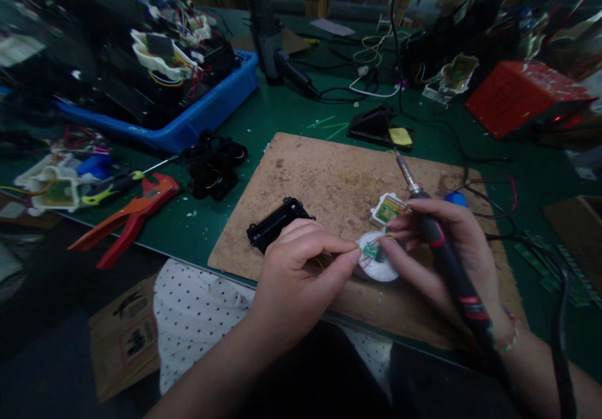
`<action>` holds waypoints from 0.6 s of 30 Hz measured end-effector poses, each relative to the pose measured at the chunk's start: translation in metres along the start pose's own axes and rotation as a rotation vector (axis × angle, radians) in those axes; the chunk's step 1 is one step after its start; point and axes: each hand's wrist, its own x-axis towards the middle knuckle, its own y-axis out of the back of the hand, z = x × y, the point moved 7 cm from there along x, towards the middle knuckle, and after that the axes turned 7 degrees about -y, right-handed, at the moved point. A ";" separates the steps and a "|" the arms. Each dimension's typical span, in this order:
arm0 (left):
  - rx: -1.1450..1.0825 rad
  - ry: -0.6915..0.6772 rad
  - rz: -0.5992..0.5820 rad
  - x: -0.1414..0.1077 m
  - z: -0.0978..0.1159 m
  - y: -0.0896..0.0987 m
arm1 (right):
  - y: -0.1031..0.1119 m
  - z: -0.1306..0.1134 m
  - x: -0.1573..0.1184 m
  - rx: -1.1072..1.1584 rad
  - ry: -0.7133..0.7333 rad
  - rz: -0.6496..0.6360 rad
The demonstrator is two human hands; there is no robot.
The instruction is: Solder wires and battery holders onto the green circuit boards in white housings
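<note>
Over a brown board (320,174), left fingers (339,244) pinch together beside a green circuit (370,250) — right fingers (405,261) grip a soldering iron (446,253).

This is an electronics workshop, with a soldering iron (437,243) over a scuffed brown board (324,174) on a green bench (282,108). A yellow sponge (401,136), a red box with a lit red light (527,98) and red-handled cutters (134,215) lie about. A blue tray (188,121) heaped with wired parts and loose green circuit boards (550,268) show it too.
</note>
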 end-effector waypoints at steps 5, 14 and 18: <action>0.003 0.022 -0.015 0.001 0.001 0.000 | 0.000 -0.001 0.001 -0.001 0.005 -0.005; 0.092 -0.069 -0.148 0.001 0.005 -0.013 | 0.000 -0.002 0.000 0.015 0.014 -0.007; 0.132 -0.093 -0.180 0.000 0.005 -0.016 | -0.001 -0.001 0.000 0.015 0.008 -0.014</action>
